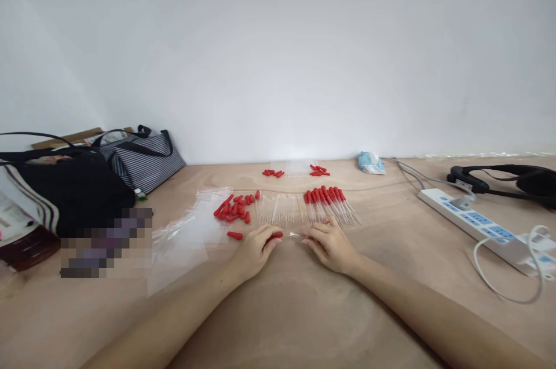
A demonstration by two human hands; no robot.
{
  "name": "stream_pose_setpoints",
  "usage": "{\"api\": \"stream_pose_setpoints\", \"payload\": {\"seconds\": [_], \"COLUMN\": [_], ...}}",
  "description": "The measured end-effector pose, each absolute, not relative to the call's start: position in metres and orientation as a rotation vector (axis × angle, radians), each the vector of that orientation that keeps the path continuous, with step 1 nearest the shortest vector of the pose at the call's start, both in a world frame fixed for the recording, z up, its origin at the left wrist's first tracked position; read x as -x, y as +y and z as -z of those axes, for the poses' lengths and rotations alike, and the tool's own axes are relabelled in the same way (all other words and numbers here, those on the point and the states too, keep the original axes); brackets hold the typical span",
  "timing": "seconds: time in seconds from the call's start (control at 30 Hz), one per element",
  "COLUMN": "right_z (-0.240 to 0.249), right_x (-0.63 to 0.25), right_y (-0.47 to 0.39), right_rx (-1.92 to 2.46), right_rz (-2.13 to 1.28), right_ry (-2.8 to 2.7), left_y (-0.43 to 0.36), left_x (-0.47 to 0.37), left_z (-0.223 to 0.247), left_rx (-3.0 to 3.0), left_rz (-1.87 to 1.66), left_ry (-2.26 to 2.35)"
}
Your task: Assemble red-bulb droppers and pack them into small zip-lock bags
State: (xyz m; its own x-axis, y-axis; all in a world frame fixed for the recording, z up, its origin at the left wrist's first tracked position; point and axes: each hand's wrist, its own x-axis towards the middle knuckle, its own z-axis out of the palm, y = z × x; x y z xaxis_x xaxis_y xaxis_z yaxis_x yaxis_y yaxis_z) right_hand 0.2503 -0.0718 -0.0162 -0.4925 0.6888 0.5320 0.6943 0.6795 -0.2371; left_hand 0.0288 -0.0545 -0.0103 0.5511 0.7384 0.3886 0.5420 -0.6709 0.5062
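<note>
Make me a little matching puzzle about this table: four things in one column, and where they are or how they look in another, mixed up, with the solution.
Things:
1. Left hand
2. Right hand
3. Striped bag
4. Power strip

Descriptions:
A. White, with blue socket panels
B. Beside the black bag
C. Has a red bulb between thumb and fingers
D. Has a clear piece at its fingertips

Right pairs: 1-C, 2-D, 3-B, 4-A
</note>
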Motion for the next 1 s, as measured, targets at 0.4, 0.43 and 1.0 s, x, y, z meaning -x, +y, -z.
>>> {"api": "stream_pose_setpoints", "payload": {"seconds": [0.4, 0.43, 1.0], "right_z": [0.015, 0.015, 0.012], "right_x": [-0.237, -0.236, -0.237], "right_y": [-0.071, -0.072, -0.067], "right_rx": [1.054, 1.052, 0.939], "right_rz": [-0.036, -0.044, 0.141], "right_ry": [-2.325, -2.33, -2.421], "left_y": [-0.056, -0.055, -0.061], "left_x": [-0.032, -0.032, -0.03], "left_z": [0.003, 0.003, -0.001], "left_rx": [-2.507, -2.501, -2.598], "left_rz": [-0.844, -0.844, -0.733], "left_ry": [0.988, 0.994, 0.9]}}
